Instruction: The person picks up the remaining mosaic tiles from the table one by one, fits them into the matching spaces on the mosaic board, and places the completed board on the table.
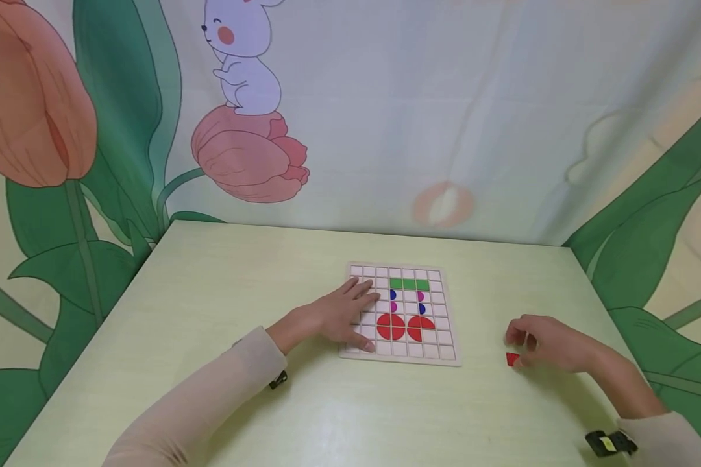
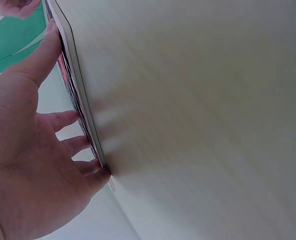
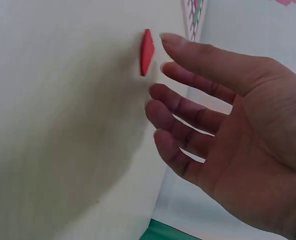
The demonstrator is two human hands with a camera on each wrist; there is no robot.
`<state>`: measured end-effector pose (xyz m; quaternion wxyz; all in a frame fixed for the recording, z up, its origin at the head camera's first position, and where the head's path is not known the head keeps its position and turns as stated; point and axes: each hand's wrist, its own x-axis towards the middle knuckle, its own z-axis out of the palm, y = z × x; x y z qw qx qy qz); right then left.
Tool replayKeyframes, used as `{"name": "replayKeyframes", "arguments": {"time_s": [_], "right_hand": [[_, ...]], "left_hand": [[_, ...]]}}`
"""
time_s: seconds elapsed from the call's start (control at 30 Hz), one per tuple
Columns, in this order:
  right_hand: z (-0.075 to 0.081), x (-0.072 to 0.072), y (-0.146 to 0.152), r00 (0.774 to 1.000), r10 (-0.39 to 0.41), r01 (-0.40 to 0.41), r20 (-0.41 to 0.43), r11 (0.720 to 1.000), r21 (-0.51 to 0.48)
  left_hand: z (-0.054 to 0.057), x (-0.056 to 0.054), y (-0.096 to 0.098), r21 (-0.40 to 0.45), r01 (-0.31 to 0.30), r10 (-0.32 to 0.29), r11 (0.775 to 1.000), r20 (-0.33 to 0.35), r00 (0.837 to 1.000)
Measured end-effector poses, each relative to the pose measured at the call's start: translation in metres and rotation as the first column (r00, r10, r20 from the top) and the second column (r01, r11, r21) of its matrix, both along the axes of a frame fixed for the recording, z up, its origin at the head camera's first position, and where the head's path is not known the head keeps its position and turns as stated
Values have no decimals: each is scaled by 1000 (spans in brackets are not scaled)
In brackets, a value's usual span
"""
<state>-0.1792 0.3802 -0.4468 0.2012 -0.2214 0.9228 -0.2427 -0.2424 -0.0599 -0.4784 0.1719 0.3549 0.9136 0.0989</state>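
Note:
My left hand (image 1: 341, 314) rests spread over the left side of a square grid board (image 1: 441, 324), its thumb by the lower edge. In the left wrist view, the fingertips meet the board's rim (image 2: 79, 85). Green squares (image 1: 409, 284), small blue and magenta half-discs and red quarter-discs (image 1: 391, 327) lie on the grid. The red ones form a full disc at left and three quarters of one at right. Off to the right, a loose red piece (image 1: 511, 359) sits on the table. My right hand (image 1: 557, 344) hovers beside it, fingers loosely bent, thumb closest to the red piece (image 3: 146, 52).
The pale table (image 1: 257, 259) carries the board near its middle. Behind it hangs a backdrop cloth (image 1: 374, 130) printed with tulips and a white rabbit. Dark bands with buckles (image 1: 610, 443) sit at both wrists, by the sleeves.

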Motion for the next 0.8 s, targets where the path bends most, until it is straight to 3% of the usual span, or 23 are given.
{"name": "replayKeyframes", "arguments": {"time_s": [0.33,0.67,0.8], "right_hand": [[-12,10,-3,996,14,-19,-89,998,-56],[-18,16,-5,998,-54,48,-43,991,-127],[-21,16,-5,996,-63,54,-60,987,-149]], "left_hand": [[1,1,0,20,-4,4,1000,12,1000],[1,1,-1,18,-5,5,1000,13,1000],[2,1,-1,17,1,-1,1000,11,1000]]}}
